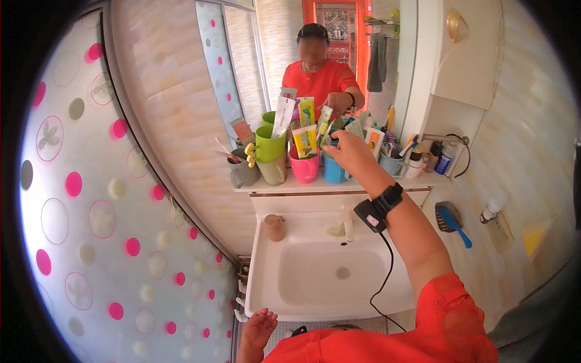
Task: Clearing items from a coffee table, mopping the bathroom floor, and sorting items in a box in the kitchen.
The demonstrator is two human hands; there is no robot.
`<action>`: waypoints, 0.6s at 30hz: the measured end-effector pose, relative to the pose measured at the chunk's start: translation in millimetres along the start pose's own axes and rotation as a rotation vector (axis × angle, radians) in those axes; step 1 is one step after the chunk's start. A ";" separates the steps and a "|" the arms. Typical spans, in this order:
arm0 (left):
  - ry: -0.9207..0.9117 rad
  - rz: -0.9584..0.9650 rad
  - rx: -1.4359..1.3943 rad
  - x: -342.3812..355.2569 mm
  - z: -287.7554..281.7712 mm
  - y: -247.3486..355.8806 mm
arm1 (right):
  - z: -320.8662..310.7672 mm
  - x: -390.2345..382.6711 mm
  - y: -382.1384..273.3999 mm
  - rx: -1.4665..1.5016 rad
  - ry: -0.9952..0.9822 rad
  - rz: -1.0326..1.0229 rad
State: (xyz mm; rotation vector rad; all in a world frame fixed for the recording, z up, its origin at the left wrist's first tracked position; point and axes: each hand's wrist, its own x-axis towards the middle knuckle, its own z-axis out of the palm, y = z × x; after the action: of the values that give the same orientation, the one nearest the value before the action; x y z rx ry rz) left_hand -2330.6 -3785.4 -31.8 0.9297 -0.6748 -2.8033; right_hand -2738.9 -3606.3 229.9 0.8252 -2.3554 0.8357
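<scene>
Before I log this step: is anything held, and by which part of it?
It cannot be told: the right hand is at the blue cup, close to a slim tube, without a clear grip. The left hand appears empty.

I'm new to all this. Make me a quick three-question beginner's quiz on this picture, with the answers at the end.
1. Which cup are the right hand's fingertips at? A) grey B) pink C) blue
2. True or false: both hands are up at the shelf.
3. What colour is the strap on the right wrist?

Key:
1. C, the blue cup.
2. False: the left hand is low, near the sink's front left corner.
3. Black.
</scene>
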 end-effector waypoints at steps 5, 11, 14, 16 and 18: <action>-0.042 0.004 -0.050 22.8 -16.3 9.8 | 9.4 24.9 1.6 -0.070 -0.071 -0.046; -0.019 0.004 0.018 31.2 -15.0 29.1 | -43.4 14.3 -16.4 -0.117 0.136 0.040; -0.013 -0.040 -0.023 35.3 -14.9 33.1 | -81.4 -15.0 -44.3 0.144 0.197 0.099; -0.147 -0.054 -0.063 47.8 -23.6 31.9 | -100.8 -38.2 -51.9 0.207 0.194 0.145; -0.115 -0.079 -0.035 50.1 -14.7 33.8 | -104.1 -63.4 -48.6 0.276 0.184 0.200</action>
State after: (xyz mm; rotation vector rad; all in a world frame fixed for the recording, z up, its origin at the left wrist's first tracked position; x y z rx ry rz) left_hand -2363.4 -3833.2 -54.3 0.8118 -0.6138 -2.9469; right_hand -2636.1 -3541.9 280.0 0.5930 -2.2136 1.2844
